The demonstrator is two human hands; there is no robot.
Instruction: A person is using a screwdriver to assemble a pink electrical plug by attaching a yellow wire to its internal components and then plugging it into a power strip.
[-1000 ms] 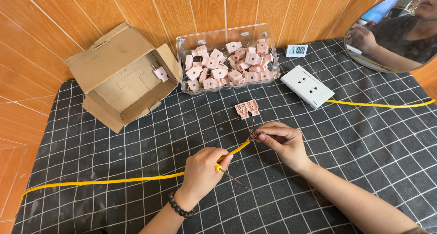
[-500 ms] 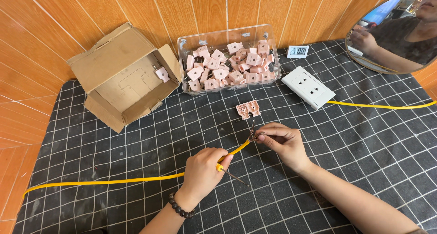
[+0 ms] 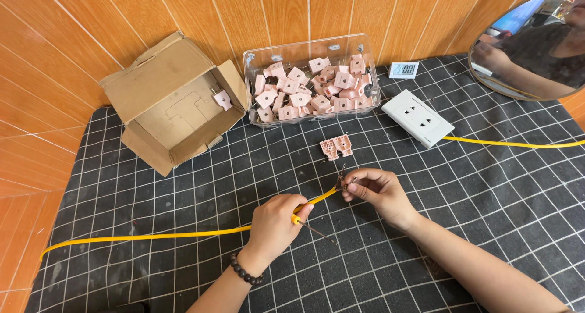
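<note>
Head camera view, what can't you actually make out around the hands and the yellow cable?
- Bare wire strands, head view: too small to count, partly hidden by the right hand.
- Screwdriver: handle hidden inside the left hand; only the shaft shows.
- Yellow cable: its far end is cut off near the left edge.
- Cardboard box: its flap and near wall hide part of the inside.

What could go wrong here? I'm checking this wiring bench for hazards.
The right hand pinches bare wire strands at the yellow cable end; they may prick fingertips or fray. The left hand holds both cable and a small screwdriver, whose tip could slip. The loose pink part nearby might get knocked away.
</note>
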